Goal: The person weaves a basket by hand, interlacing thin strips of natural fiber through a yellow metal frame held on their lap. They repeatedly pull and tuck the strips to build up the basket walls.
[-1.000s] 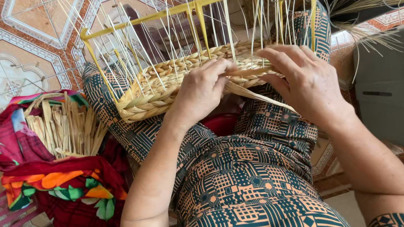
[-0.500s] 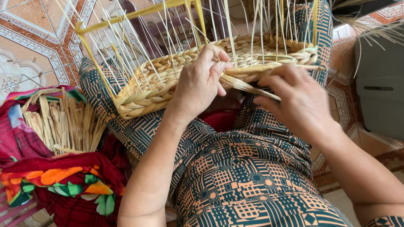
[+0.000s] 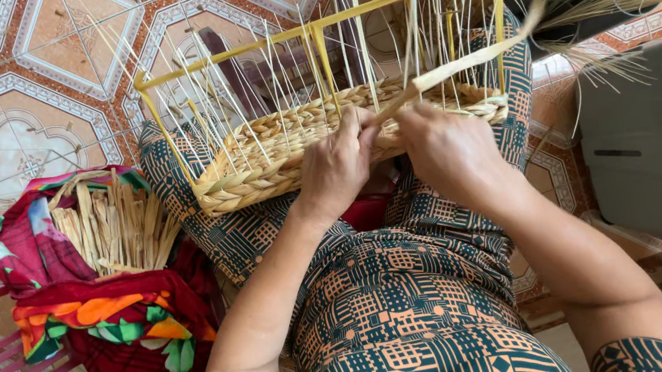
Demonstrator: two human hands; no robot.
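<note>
The left hand (image 3: 337, 165) presses the woven basket (image 3: 294, 145) steady on the lap. Just beside it, the right hand (image 3: 446, 145) pinches a flat straw strand (image 3: 458, 66), angled up-right for threading between stakes.

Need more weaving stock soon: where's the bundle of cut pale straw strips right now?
The bundle of cut pale straw strips lies on the red floral cloth at the person's left, beside the half-woven straw basket.
</note>
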